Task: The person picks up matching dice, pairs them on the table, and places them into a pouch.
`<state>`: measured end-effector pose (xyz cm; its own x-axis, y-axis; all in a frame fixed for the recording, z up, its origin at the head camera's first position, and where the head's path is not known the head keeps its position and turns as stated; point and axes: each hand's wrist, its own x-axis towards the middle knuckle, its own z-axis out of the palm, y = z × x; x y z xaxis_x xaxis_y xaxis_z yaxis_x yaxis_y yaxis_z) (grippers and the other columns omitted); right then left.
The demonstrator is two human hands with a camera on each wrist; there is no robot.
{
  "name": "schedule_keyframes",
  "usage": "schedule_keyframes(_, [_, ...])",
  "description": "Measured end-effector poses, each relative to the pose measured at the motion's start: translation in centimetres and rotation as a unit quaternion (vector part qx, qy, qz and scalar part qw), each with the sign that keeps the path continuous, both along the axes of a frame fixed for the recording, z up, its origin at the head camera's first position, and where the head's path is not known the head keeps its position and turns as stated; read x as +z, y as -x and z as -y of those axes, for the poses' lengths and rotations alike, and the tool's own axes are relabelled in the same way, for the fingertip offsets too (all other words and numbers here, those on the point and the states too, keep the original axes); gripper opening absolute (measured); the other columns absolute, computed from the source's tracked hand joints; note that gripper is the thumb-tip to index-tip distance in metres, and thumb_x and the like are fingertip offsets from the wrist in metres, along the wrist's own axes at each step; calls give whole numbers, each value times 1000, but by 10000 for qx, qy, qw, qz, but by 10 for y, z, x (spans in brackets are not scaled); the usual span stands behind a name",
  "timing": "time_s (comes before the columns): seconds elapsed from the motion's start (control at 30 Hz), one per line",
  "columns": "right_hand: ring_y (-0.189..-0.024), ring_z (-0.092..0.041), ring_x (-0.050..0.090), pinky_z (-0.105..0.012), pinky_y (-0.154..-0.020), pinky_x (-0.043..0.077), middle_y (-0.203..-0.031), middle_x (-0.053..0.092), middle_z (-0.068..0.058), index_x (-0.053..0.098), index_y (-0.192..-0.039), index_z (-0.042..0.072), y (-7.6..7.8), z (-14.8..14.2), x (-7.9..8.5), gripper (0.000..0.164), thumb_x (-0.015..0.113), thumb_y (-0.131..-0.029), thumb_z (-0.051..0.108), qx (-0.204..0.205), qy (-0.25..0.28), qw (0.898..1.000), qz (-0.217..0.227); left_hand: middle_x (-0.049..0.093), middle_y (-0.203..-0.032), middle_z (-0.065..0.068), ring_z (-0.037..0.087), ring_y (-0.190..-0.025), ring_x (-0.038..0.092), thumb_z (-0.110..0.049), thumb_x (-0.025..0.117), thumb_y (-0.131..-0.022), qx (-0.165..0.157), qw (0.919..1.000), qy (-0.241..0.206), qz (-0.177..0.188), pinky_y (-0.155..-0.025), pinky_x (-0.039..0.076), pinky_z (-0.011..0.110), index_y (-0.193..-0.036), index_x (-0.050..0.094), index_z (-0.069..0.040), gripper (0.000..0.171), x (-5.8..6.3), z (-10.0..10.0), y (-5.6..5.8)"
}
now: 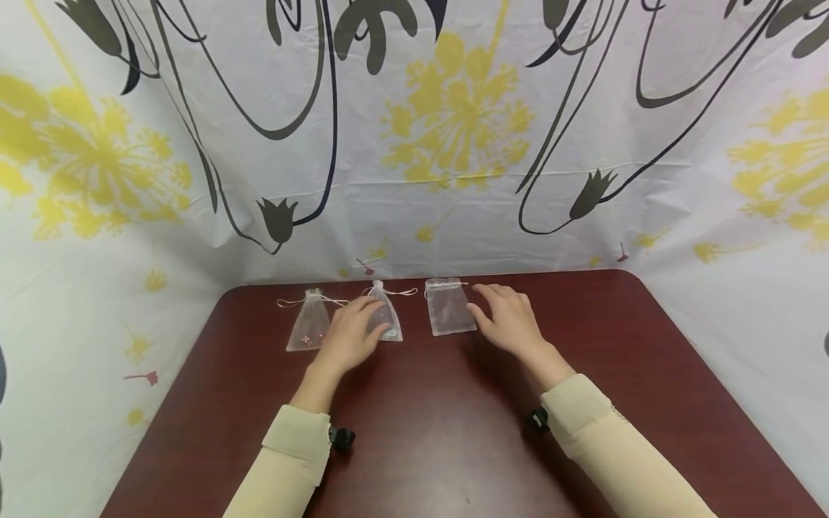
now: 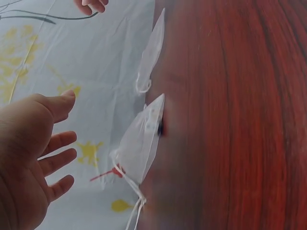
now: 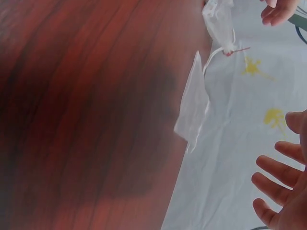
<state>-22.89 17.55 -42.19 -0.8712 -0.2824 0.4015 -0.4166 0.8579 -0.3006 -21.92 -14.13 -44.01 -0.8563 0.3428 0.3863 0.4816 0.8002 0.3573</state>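
Three sheer white drawstring pouches lie in a row near the table's far edge. The left pouch (image 1: pixel 304 331) is cinched at its neck and shows small red bits inside. Also cinched, the middle pouch (image 1: pixel 387 316) holds something small and patterned near its bottom. The right pouch (image 1: pixel 448 309) lies flat, its mouth wide and no contents visible. My left hand (image 1: pixel 352 334) is over the left and middle pouches, partly hiding both; its fingers (image 2: pixel 60 163) are spread and grip nothing. Beside the right pouch is my right hand (image 1: pixel 512 316), with loosely bent fingers (image 3: pixel 276 177) holding nothing.
The dark red wooden table (image 1: pixel 414 432) has rounded far corners. A white cloth (image 1: pixel 414 230) printed with yellow flowers and grey stems hangs behind it and along both sides. Each wrist wears a small black device, such as the left one (image 1: pixel 341 439).
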Motion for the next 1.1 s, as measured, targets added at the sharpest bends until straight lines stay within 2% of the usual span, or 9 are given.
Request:
schedule_keyframes(0.17, [-122, -38, 57, -59, -94, 42, -130, 64, -17, 63, -134, 6, -2, -9, 0, 44, 63, -99, 33, -16, -3, 10000, -90, 59, -138, 18, 34, -131, 52, -23, 74, -95, -58, 10000, 28, 62, -108, 38, 60, -133, 64, -4, 44, -2, -8, 3])
schedule_keyframes(0.43, [-121, -39, 58, -60, -94, 42, -131, 64, -17, 62, -134, 6, -4, -19, -1, 43, 63, -100, 31, -16, 25, 10000, -81, 55, -143, 16, 34, -136, 48, -28, 70, -98, -212, 9991, 233, 271, -114, 33, 58, -139, 60, -6, 48, -5, -25, 8])
schedule_keyframes(0.57, [-119, -39, 58, -59, -93, 43, -130, 64, -17, 62, -135, 6, -5, -22, -1, 42, 63, -101, 31, -10, 23, 10000, -91, 56, -142, 15, 33, -136, 49, -29, 70, -98, -255, 9987, 344, 265, -116, 30, 57, -139, 60, -7, 48, -7, -34, 10])
schedule_keyframes(0.8, [-116, -40, 60, -61, -91, 44, -126, 66, -18, 63, -132, 6, -14, -35, -7, 40, 65, -99, 28, -178, 147, 9995, -216, 55, -143, 12, 30, -134, 51, -31, 66, -100, -461, 9959, 644, 444, -115, 35, 48, -141, 58, -5, 49, -12, -56, 12])
schedule_keyframes(1.1, [-113, -41, 62, -63, -89, 44, -122, 67, -18, 65, -128, 4, -24, -54, -16, 38, 65, -99, 28, -297, 182, 9993, -162, 53, -146, 13, 29, -135, 50, -32, 64, -101, -730, 9913, 841, 700, -111, 41, 46, -142, 57, -3, 51, -19, -80, 12])
